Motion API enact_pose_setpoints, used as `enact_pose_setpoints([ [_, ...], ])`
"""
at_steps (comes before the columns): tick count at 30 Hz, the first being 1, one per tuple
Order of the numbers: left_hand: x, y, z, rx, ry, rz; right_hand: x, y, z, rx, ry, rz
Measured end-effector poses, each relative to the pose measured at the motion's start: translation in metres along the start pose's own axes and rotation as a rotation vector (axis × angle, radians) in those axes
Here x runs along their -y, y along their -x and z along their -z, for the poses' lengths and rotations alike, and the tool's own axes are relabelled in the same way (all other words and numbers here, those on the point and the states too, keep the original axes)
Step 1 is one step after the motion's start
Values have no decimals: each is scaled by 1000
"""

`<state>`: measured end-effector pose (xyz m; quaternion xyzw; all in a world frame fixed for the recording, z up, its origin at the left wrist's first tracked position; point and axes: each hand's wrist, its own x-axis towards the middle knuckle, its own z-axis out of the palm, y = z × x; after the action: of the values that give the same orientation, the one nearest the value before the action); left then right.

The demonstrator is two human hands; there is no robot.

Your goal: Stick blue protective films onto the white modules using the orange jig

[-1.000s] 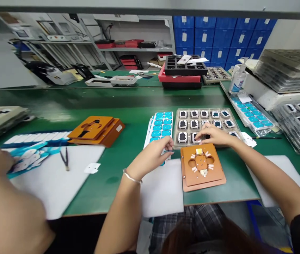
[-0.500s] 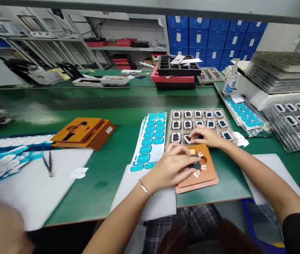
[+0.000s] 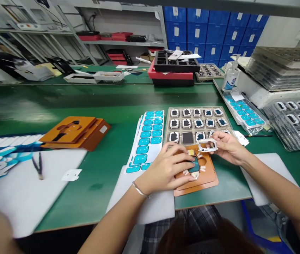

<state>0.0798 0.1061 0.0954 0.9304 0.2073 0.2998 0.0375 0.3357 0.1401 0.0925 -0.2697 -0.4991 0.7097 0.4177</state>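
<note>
The right hand [image 3: 230, 149] has lifted a white frame [image 3: 205, 150] from the tray [image 3: 181, 129], exposing a dark slot [image 3: 187, 138]. A teal piece [image 3: 194, 165] now lies on the orange block [image 3: 210, 176], under the left hand [image 3: 169, 168].

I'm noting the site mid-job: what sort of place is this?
Probably a small-parts assembly workshop: orange fixtures sit on a green workbench, a compartmented tray holds rows of matching white-rimmed parts, and blue bins stand stacked behind.
</note>
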Motion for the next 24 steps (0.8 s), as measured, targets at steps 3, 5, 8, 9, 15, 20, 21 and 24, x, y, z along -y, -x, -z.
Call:
enact_pose_setpoints([
  [3,-2,-1,1,-4,-10,-20,1,6,1,16,-126,-38],
  [5,-3,-2,2,-3,-18,-27,0,6,1,-2,-155,-36],
  [8,-3,-2,4,9,-29,-25,-3,5,1,-44,-148,-69],
  [9,-3,-2,4,12,-32,-25,-4,4,1,-53,-130,-86],
  [15,-3,-2,5,22,-27,-26,-6,4,3,-47,73,-113],
  [20,-2,-1,4,31,-2,-19,-7,6,5,83,401,-48],
  [21,-2,-1,4,32,-1,-16,-7,6,5,81,490,17],
  [24,-3,0,4,38,-4,-13,-9,5,6,17,791,304],
])
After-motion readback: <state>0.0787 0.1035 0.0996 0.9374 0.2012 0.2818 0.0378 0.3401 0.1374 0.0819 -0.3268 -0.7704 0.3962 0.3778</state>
